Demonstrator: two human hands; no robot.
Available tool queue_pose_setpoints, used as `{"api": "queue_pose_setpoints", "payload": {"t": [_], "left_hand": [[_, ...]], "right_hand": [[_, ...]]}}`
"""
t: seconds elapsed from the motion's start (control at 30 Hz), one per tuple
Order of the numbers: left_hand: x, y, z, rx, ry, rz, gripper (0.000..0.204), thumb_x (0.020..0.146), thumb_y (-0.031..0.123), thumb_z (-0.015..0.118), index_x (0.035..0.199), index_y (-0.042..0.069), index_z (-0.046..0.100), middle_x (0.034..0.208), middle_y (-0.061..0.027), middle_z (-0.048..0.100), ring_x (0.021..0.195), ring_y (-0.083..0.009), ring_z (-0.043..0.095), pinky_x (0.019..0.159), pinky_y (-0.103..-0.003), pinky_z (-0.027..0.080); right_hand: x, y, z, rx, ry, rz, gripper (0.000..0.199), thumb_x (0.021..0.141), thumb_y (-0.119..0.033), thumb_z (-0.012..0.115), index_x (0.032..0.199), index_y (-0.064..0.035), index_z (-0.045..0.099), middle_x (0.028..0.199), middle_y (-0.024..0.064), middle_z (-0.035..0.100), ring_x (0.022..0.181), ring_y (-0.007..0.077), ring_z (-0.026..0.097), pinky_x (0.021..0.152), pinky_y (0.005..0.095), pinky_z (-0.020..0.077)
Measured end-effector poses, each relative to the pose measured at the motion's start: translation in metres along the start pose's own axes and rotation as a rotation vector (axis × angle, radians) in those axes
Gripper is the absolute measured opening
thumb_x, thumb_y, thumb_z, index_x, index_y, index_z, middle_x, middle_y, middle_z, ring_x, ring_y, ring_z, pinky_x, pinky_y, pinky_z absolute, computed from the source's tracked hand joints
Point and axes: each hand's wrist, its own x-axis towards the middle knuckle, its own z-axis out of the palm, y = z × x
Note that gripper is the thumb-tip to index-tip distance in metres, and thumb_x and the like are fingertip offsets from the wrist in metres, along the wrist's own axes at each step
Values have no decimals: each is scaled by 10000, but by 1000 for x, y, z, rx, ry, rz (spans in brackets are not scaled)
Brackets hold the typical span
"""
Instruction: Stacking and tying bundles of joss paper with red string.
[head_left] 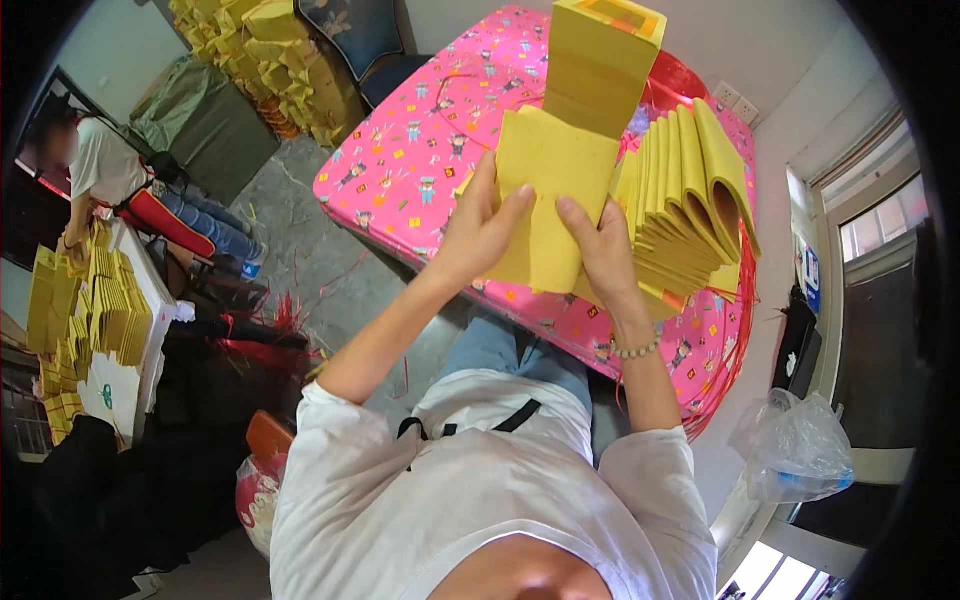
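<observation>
Head view: which step is in hand here?

Flattening or squaring up, I'd judge. The left hand [478, 225] and the right hand [605, 255] have the yellow paper piece [555, 185] between them, over the near part of the pink-covered bench [395, 175].

And what does the next move call for?

An even hold on both sides, I'd say, so the piece doesn't skew, and some care near the folded yellow stack [690, 195] along the bench's right side.

Where does the piece lie relative to the fingers [486, 168]?

Right in their grasp. Both thumbs [517, 204] rest on its upper face, pointing inward and apart from one another; the other fingers wrap the left and right sides, and most pass underneath out of sight. Much of the sheet stretches beyond the thumbs, toward the bench's far edge.

So neither hand is free?

Neither; both are gripping it. A tall yellow panel [600, 75] rises just beyond its far end. I can't tell whether the two are joined, nor whether the piece touches the bench.
</observation>
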Motion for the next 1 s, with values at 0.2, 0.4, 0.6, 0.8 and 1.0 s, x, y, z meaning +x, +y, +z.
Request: {"api": "queue_pose_setpoints", "payload": {"t": [0.2,0.4,0.6,0.8,1.0], "left_hand": [[-22,4,4,95,-14,106,316,940,60,493,1231,0,385,1113,-89,536,1031,-110,517,857,-268,447],[-33,23,6,23,-37,94,334,945,55,488,1259,8,385,1143,-63,524,1051,-106,503,879,-253,427],[-44,38,6,5,-87,-16,426,936,19,472,1342,1,343,1226,-71,507,1143,-126,480,961,-272,384],[-43,51,15,-9,-141,-17,440,928,8,473,1347,-4,340,1263,-101,499,1159,-141,480,971,-284,388],[-41,49,30,27,-158,4,485,927,33,500,1382,1,334,1307,-98,498,1181,-154,496,980,-297,398]], "right_hand": [[-14,-9,6,86,92,-69,333,943,-234,579,1163,16,566,1034,56,645,867,71,594,726,234,497],[-22,-25,15,40,182,-135,271,951,-226,569,1062,15,626,923,17,658,805,52,578,699,211,475],[-37,-40,4,-41,180,-249,259,956,-204,559,1081,16,612,870,8,648,776,32,558,663,196,458],[-66,-35,-6,-246,45,-54,287,924,-249,611,924,34,660,737,-12,632,625,22,520,522,201,416],[-81,-38,-8,-109,123,-27,312,904,-243,639,941,65,671,738,14,655,647,24,528,549,214,438]]}}
